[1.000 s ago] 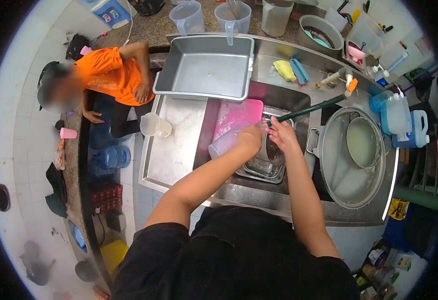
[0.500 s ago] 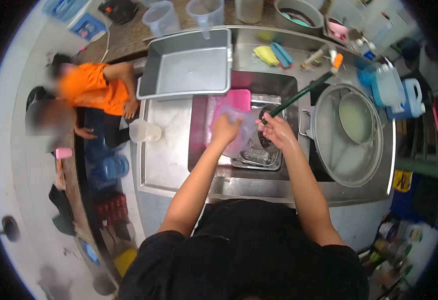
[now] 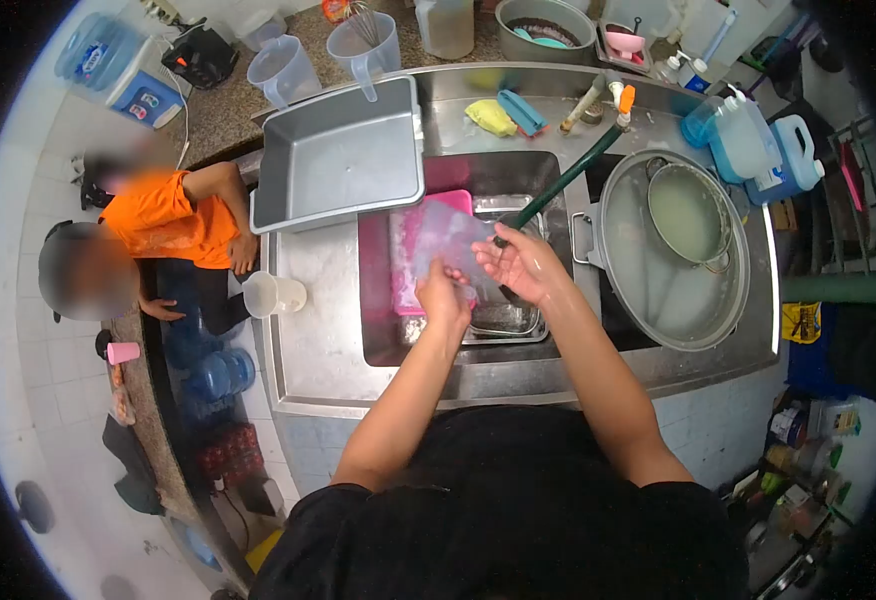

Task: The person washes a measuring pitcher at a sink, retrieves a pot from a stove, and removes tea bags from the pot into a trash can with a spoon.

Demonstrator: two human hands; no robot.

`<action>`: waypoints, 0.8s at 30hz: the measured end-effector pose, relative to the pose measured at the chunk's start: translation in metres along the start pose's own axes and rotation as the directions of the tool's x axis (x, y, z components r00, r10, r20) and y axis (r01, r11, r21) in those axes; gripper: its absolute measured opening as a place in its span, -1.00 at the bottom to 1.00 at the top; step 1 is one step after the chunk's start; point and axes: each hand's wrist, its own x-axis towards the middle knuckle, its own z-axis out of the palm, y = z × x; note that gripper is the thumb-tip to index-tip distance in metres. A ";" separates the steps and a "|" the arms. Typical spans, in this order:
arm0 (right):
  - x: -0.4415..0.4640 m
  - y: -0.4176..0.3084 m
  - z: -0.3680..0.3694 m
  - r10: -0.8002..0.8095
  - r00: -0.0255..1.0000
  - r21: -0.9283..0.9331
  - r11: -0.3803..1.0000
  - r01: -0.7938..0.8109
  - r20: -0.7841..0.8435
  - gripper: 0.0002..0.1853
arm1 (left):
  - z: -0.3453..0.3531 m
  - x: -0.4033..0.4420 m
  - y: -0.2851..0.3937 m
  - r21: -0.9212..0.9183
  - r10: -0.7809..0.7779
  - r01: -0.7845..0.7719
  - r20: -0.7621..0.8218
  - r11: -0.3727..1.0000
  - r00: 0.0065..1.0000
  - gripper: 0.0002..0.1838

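My left hand (image 3: pixel 443 297) is closed on the near edge of a translucent plastic piece (image 3: pixel 448 235), a thin lid or sheet, tilted over the sink. My right hand (image 3: pixel 523 265) has its palm turned up, the end of a green hose (image 3: pixel 568 180) held by the thumb and its fingers partly curled beside the plastic piece. Under the hands, a bright pink tray (image 3: pixel 408 270) lies in the sink basin (image 3: pixel 379 340). Next to it are metal pans (image 3: pixel 518 318), partly hidden by my right hand and forearm.
A grey tub (image 3: pixel 343 165) stands behind the sink's left side. On the right sits a large metal pot (image 3: pixel 663 300) with a smaller bowl (image 3: pixel 688 215) in it. A clear jug (image 3: pixel 273 295) is at the left edge. Two people, one in an orange shirt (image 3: pixel 173 225), are on the left.
The view has shifted, so the sink sits slightly further left. My left hand has moved lower on the plastic piece, which is now raised and tilted more. My right hand keeps the hose end.
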 end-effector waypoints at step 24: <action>0.116 0.063 -0.145 -0.307 0.890 0.266 0.876 0.403 -0.338 -0.65 | -0.041 -0.046 0.038 0.600 0.009 -0.658 0.742 -0.456 0.670 -0.56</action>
